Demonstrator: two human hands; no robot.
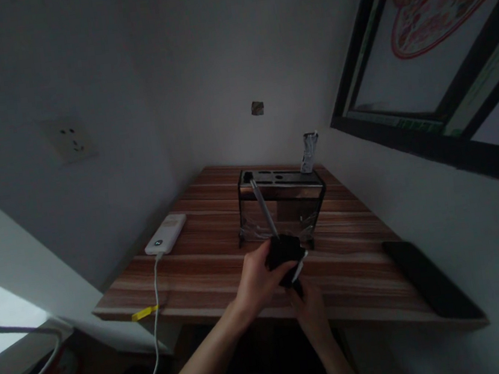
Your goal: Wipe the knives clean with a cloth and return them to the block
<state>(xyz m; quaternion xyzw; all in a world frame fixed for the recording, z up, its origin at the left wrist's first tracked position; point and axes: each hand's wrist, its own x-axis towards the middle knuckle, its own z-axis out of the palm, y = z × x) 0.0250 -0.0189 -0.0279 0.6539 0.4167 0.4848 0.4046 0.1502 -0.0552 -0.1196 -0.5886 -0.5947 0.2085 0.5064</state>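
Observation:
My left hand is closed around a black bundle at the front of the table. Its exact kind is too dark to tell; a thin white strip shows along its right side. From the bundle a straight grey rod runs up and away, its far end overlapping the left top of a stand. Just below, my right hand is closed around the dark lower end of the same bundle. Behind both hands is the clear-sided stand, with a dark frame and openings in its top panel.
A crinkled silvery packet stands upright at the stand's right end. To the left lie a white power bank with a cable and a yellow strip. A black phone-like slab lies at the table's right edge. Walls enclose the back and sides.

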